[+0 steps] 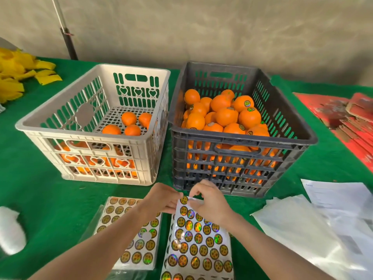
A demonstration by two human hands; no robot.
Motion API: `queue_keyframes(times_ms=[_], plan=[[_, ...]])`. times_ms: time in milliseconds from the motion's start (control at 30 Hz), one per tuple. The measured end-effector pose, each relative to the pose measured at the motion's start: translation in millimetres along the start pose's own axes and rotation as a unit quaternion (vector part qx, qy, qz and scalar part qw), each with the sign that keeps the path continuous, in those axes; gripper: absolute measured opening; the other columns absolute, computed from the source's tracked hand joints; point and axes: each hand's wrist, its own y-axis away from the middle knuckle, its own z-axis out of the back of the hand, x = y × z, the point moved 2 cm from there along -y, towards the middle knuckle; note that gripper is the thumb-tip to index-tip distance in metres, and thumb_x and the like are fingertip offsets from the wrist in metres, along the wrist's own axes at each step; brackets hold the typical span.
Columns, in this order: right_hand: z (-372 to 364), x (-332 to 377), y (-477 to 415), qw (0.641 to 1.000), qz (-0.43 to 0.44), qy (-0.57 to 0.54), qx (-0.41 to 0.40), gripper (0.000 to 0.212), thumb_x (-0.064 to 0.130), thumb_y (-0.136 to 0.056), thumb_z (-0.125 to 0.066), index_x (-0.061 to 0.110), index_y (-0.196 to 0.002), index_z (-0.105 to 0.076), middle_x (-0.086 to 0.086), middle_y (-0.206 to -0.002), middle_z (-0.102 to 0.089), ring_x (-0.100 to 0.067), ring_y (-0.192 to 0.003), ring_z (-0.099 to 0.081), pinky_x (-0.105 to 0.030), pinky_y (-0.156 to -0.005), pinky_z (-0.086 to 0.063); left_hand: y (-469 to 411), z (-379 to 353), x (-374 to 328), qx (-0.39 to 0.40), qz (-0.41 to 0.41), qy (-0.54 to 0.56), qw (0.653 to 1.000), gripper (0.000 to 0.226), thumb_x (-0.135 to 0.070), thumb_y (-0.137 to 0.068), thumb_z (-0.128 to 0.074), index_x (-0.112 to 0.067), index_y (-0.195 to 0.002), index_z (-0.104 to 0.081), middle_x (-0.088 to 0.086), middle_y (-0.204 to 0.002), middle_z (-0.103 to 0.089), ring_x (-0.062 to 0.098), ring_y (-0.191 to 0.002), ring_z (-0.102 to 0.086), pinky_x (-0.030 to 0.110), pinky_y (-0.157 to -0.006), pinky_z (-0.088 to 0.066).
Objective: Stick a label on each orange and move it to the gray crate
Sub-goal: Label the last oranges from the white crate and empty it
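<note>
A sheet of round holographic labels [198, 237] lies lifted in front of me. My left hand [162, 199] pinches its top left corner. My right hand [207, 201] pinches at the sheet's top edge, where a label is curling up. A second label sheet [129, 227] lies flat under my left forearm. The white crate [60, 116] at left holds several plain oranges [129, 118]. The dark gray crate [282, 122] at right is heaped with oranges [226, 116], some showing labels.
The crates stand side by side on a green cloth [50, 203]. Clear plastic bags and papers [323, 219] lie at the right, red cardboard [347, 122] at far right, yellow pieces [18, 73] at far left, a white wad [10, 229] at left.
</note>
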Motion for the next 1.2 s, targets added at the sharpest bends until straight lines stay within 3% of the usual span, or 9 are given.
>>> queue_keyframes(times_ms=[100, 200, 300, 433, 733, 900, 1033, 1133, 1200], plan=[[-5, 12, 1, 0.999, -0.027, -0.02, -0.024, 0.014, 0.027, -0.082, -0.069, 0.015, -0.079, -0.062, 0.008, -0.079, -0.056, -0.01, -0.078, -0.053, -0.026, -0.075, -0.043, -2, 0, 1, 0.007, -0.001, 0.015, 1.0, 0.022, -0.004, -0.09, -0.06, 0.009, -0.107, -0.063, 0.025, -0.096, -0.07, 0.032, -0.091, -0.069, 0.037, -0.083, -0.057], [-5, 17, 4, 0.997, -0.038, -0.056, -0.033, 0.015, 0.021, -0.083, -0.069, 0.015, -0.094, -0.06, 0.013, -0.072, -0.055, -0.006, -0.069, -0.053, -0.023, -0.071, -0.045, -7, 1, 7, 0.055, 0.021, 0.07, 0.996, 0.02, -0.008, -0.093, -0.057, 0.008, -0.103, -0.063, 0.02, -0.088, -0.067, 0.026, -0.081, -0.066, 0.033, -0.078, -0.058], [-3, 21, 7, 0.998, 0.02, -0.047, -0.025, 0.023, 0.015, -0.087, -0.064, 0.016, -0.109, -0.058, 0.006, -0.074, -0.06, -0.011, -0.072, -0.057, -0.03, -0.074, -0.049, -10, 2, 12, 0.094, 0.041, 0.108, 0.989, 0.013, -0.012, -0.093, -0.06, 0.001, -0.094, -0.059, 0.015, -0.081, -0.062, 0.021, -0.07, -0.061, 0.025, -0.062, -0.055], [2, 21, 11, 0.991, 0.121, 0.048, -0.028, 0.024, 0.015, -0.093, -0.054, 0.021, -0.115, -0.063, -0.002, -0.091, -0.063, -0.019, -0.079, -0.06, -0.032, -0.074, -0.047, -10, 2, 12, 0.078, 0.021, 0.062, 0.995, 0.01, -0.007, -0.083, -0.068, 0.002, -0.084, -0.065, 0.013, -0.075, -0.066, 0.019, -0.069, -0.062, 0.025, -0.065, -0.053], [12, 25, 8, 0.975, 0.198, 0.062, -0.077, 0.008, 0.001, -0.085, -0.062, 0.008, -0.081, -0.065, -0.006, -0.083, -0.058, -0.02, -0.071, -0.058, -0.035, -0.059, -0.052, -15, 3, 13, 0.115, -0.027, 0.034, 0.992, 0.025, -0.016, -0.09, -0.065, 0.008, -0.098, -0.066, 0.02, -0.09, -0.07, 0.025, -0.082, -0.066, 0.032, -0.083, -0.055], [21, 35, 6, 0.976, 0.129, -0.078, -0.157, 0.008, -0.002, -0.084, -0.065, 0.001, -0.077, -0.064, -0.007, -0.08, -0.056, -0.016, -0.068, -0.052, -0.032, -0.058, -0.046, -23, 3, 15, 0.084, -0.092, -0.081, 0.989, 0.014, -0.015, -0.091, -0.059, -0.01, -0.082, -0.068, 0.004, -0.069, -0.067, 0.006, -0.059, -0.065, 0.016, -0.058, -0.051], [46, 84, -6, 0.947, 0.23, -0.119, -0.193, 0.006, -0.003, -0.081, -0.067, 0.001, -0.077, -0.066, 0.0, -0.078, -0.055, 0.001, -0.072, -0.044, -0.014, -0.065, -0.038, -15, 18, -1, -0.069, -0.311, -0.324, 0.891, 0.016, -0.02, -0.087, -0.056, -0.011, -0.088, -0.068, -0.016, -0.061, -0.048, 0.002, -0.058, -0.048, 0.01, -0.053, -0.034], [75, 131, -33, 0.913, 0.314, -0.135, -0.224, 0.002, 0.0, -0.083, -0.065, 0.0, -0.082, -0.068, -0.005, -0.079, -0.058, -0.001, -0.074, -0.047, -0.014, -0.069, -0.039, 17, 62, -36, -0.19, -0.527, -0.227, 0.796, 0.017, -0.015, -0.08, -0.049, -0.015, -0.075, -0.065, -0.022, -0.055, -0.043, -0.001, -0.054, -0.047, 0.003, -0.047, -0.03], [89, 157, -61, 0.905, 0.343, -0.118, -0.222, 0.009, 0.0, -0.086, -0.064, 0.0, -0.093, -0.069, -0.008, -0.086, -0.063, -0.008, -0.081, -0.055, -0.019, -0.074, -0.045, 30, 101, -58, -0.231, -0.555, -0.167, 0.782, 0.016, -0.009, -0.084, -0.055, -0.02, -0.084, -0.066, -0.024, -0.055, -0.045, -0.005, -0.05, -0.048, 0.0, -0.048, -0.03]])
